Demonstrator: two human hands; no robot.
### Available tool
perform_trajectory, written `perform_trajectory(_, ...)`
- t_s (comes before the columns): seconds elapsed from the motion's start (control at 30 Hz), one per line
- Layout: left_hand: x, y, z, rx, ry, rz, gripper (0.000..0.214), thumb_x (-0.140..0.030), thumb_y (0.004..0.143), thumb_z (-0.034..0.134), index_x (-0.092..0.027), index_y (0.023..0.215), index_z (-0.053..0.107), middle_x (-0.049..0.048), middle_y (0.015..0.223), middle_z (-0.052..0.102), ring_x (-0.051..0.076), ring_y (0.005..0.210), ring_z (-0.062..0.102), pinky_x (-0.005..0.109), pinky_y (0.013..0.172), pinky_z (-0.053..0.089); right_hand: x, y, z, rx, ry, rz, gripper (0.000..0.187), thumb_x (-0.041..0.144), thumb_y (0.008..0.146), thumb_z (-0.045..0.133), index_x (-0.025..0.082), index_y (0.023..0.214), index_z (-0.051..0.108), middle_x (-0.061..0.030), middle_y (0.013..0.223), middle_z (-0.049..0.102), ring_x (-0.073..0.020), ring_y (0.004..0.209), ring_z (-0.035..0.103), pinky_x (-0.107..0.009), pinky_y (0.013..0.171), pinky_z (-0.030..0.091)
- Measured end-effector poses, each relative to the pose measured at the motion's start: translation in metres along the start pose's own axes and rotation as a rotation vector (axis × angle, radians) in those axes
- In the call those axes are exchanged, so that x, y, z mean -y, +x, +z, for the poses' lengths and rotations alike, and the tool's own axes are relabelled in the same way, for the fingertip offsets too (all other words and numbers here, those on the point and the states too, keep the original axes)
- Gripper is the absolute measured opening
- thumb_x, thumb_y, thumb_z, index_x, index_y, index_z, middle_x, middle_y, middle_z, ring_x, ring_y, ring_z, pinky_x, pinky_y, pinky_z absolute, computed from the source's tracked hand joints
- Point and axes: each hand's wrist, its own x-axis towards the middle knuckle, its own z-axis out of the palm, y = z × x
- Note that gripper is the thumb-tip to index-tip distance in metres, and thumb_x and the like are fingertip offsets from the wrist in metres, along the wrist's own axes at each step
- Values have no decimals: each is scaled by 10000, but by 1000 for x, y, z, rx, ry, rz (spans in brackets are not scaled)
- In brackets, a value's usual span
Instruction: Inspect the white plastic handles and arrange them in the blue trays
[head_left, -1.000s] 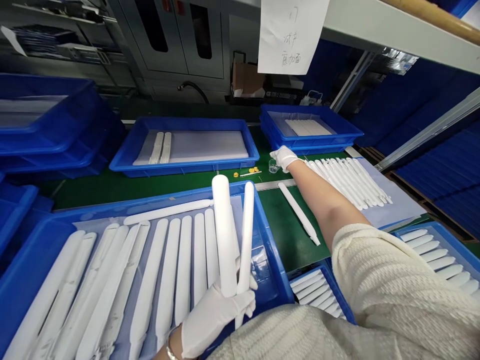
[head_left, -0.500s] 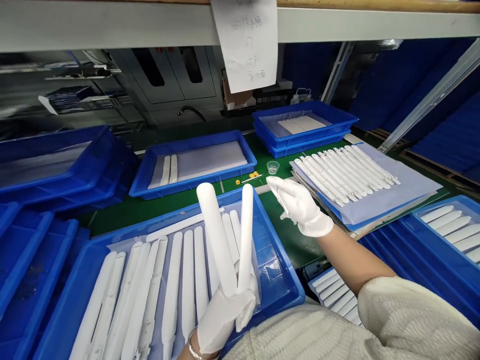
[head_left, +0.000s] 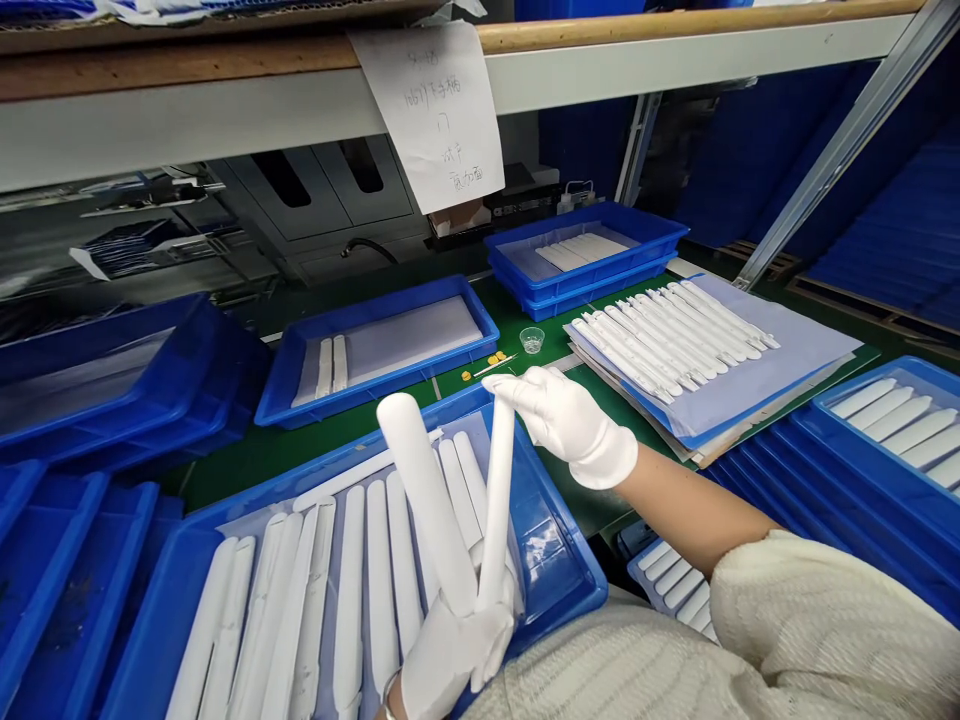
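My left hand point(head_left: 450, 650), in a white glove, is closed around the lower ends of two long white plastic handle parts. The thicker handle part point(head_left: 424, 490) leans left, and the slimmer handle part point(head_left: 497, 500) stands more upright beside it. At the slimmer one's top end, the gloved fingers of my right hand point(head_left: 562, 420) are pinched. Beneath both hands lies a blue tray point(head_left: 559, 550) with several similar white parts point(head_left: 349, 590) in rows on a liner sheet. My left palm hides the lower ends of the held pieces.
Farther back stands a blue tray point(head_left: 390, 375) with two white parts. A small clear cup point(head_left: 532, 341) and yellow bits point(head_left: 495, 358) lie nearby. Rows of white parts point(head_left: 667, 335) rest on sheets at right. A shelf beam point(head_left: 637, 50) with a hanging handwritten paper point(head_left: 442, 120) crosses overhead.
My right hand has moved left and its fingers now pinch the top of the slimmer handle part. My left hand still holds both parts. The view has shifted slightly.
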Motion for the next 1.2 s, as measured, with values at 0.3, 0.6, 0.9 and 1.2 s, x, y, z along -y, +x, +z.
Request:
perform_trajectory(0.3, 8, -1, -7, -39, 8, -32, 558, -625, 734, 787, -195, 974, 524, -42, 635, 544, 51, 356, 411, 176, 324, 265, 18, -18, 14, 50, 315, 129, 421, 261, 1030, 431, 344, 1374, 660, -46, 839, 643, -223, 854, 680, -394, 863, 607)
perform_trajectory(0.6, 1, -7, -4, 53, -1, -46, 485, -570, 765, 794, -176, 900, 545, -28, 686, 562, 40, 346, 433, 157, 291, 255, 17, 14, -7, 31, 1036, 797, 609, 501, 925, 629, 339, 1492, 479, -39, 944, 663, -118, 433, 527, -318, 316, 530)
perform_trajectory(0.9, -57, -2, -9, -290, 153, 77, 557, -603, 884, 647, -147, 1203, 628, 31, 753, 653, 157, 554, 575, 278, 501, 516, 48, 9, 1, 193, 1152, 934, 767, 461, 884, 681, 290, 1534, 312, -17, 913, 653, -125, 380, 562, -353, 378, 583)
perform_trajectory(1.2, -96, 39, 0, -193, 149, 264, 611, -437, 762, 821, -128, 1260, 651, 108, 1018, 737, 236, 818, 688, 367, 802, 567, 55, 11, 48, 20, 897, 740, 697, 478, 945, 552, 201, 1551, 346, -118, 1234, 663, -271, 1008, 709, -422, 837, 629)
